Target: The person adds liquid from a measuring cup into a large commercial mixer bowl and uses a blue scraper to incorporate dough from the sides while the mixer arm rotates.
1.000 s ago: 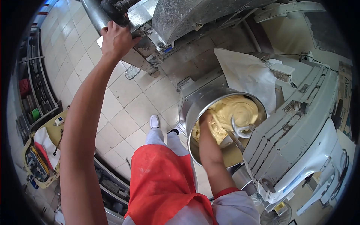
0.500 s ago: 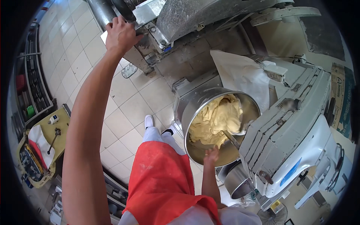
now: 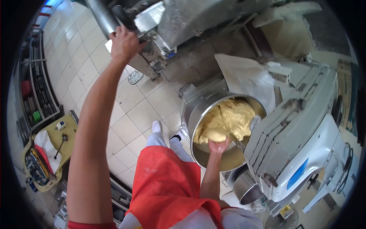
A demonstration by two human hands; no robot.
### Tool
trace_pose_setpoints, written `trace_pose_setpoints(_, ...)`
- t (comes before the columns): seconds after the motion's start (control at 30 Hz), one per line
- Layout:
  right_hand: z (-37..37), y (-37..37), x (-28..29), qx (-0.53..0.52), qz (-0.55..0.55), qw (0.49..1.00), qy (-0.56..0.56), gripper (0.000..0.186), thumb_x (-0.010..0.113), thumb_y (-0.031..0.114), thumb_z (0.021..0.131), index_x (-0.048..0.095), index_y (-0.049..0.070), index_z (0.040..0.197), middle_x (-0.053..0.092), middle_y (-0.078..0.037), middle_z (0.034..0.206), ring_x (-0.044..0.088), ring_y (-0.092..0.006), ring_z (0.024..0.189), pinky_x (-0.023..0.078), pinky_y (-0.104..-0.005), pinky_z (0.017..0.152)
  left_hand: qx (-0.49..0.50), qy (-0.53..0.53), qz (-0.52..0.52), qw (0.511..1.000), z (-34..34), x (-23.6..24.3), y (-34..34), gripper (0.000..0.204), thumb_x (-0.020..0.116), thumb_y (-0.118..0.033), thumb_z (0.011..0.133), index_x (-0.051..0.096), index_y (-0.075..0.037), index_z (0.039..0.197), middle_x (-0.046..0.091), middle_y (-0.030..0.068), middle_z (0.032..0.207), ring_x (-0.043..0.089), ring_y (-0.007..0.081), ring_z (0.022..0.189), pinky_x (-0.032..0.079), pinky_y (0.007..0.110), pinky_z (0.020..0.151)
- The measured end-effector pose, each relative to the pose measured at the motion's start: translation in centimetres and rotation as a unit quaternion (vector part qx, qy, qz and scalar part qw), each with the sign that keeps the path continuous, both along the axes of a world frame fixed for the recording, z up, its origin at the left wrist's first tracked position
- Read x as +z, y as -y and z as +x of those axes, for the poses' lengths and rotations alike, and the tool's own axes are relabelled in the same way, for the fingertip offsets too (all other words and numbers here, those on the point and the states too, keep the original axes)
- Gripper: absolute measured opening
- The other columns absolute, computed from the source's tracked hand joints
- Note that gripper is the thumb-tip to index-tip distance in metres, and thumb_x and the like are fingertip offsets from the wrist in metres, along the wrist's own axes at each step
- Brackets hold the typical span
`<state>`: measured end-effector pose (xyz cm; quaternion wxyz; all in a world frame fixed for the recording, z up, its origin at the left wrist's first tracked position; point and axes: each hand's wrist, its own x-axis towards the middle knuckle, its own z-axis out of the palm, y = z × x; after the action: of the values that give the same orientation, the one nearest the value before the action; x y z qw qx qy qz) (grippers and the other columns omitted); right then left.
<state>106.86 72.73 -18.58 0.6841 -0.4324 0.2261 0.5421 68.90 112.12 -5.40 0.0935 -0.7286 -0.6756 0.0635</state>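
Note:
My right hand (image 3: 219,146) reaches into a large steel mixing bowl (image 3: 193,121), with its palm turned up. A rounded lump of pale yellow dough (image 3: 215,134) lies on its fingers, joined to the mass of soft dough (image 3: 234,114) in the bowl. Beside that hand a metal mixer shaft (image 3: 238,142) slants into the dough. Stretched far forward, my left hand (image 3: 125,44) has its fingers bent over a metal part at the end of a grey machine (image 3: 206,19). Its fingertips are partly hidden there.
The mixer's grey and white body (image 3: 293,122) stands right of the bowl, with a smaller steel bowl (image 3: 248,187) near its base. A yellow tool case (image 3: 51,152) lies at left. Tiled floor (image 3: 129,110) runs between the machines and my red apron (image 3: 164,171).
My right hand has moved up and deeper into the bowl, and a lump of dough now rests on it. The dough mass has changed shape. My left hand stays on the machine.

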Motion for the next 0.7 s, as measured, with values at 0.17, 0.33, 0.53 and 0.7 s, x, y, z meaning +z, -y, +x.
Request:
trace_pose_setpoints(0.17,-1.5,-5.7,-13.0,0.160,-0.266,0.949,0.058,0.037,0.052,0.041,0.088,0.059,0.012,0.111,0.063,-0.007,0.109,0.059,-0.0229,0.099,0.047,-0.0410,0.088,0.015,0.038,-0.020,0.999,-0.2,-0.5,-0.1,0.094,0.076,-0.047,0.070,0.032,-0.003,0.140,0.054,0.0210,0.128,0.051,0.0381,0.117,0.035,0.055,0.094)
trace_pose_setpoints(0.33,4.2,-2.2,-25.9,0.315,-0.351,0.881,0.030,0.051,0.040,0.048,0.090,0.058,0.010,0.120,0.061,-0.007,0.120,0.056,-0.0244,0.110,0.043,-0.0366,0.096,-0.049,0.087,0.084,0.991,2.9,-1.2,-2.3,0.091,0.076,-0.046,0.068,0.031,-0.008,0.138,0.060,0.0205,0.116,0.054,0.0388,0.112,0.036,0.054,0.092)
trace_pose_setpoints(0.53,0.6,-0.1,-23.0,0.830,-0.234,0.075,0.501,0.031,0.042,0.022,0.094,0.063,0.012,0.115,0.065,-0.010,0.115,0.058,-0.0248,0.109,0.045,-0.0338,0.094,-0.005,0.083,0.019,0.996,1.7,-0.1,-1.0,0.092,0.076,-0.046,0.068,0.033,-0.007,0.139,0.057,0.0198,0.121,0.051,0.0380,0.116,0.035,0.055,0.094)
trace_pose_setpoints(0.7,-1.2,4.6,-16.4,0.504,-0.497,0.536,0.460,0.041,0.054,0.036,0.087,0.067,0.000,0.099,0.065,-0.028,0.099,0.063,-0.0375,0.099,0.049,-0.0444,0.086,0.006,0.050,-0.040,0.998,4.1,2.0,-1.7,0.096,0.075,-0.046,0.070,0.031,-0.003,0.143,0.043,0.0219,0.138,0.039,0.0353,0.128,0.032,0.054,0.098)
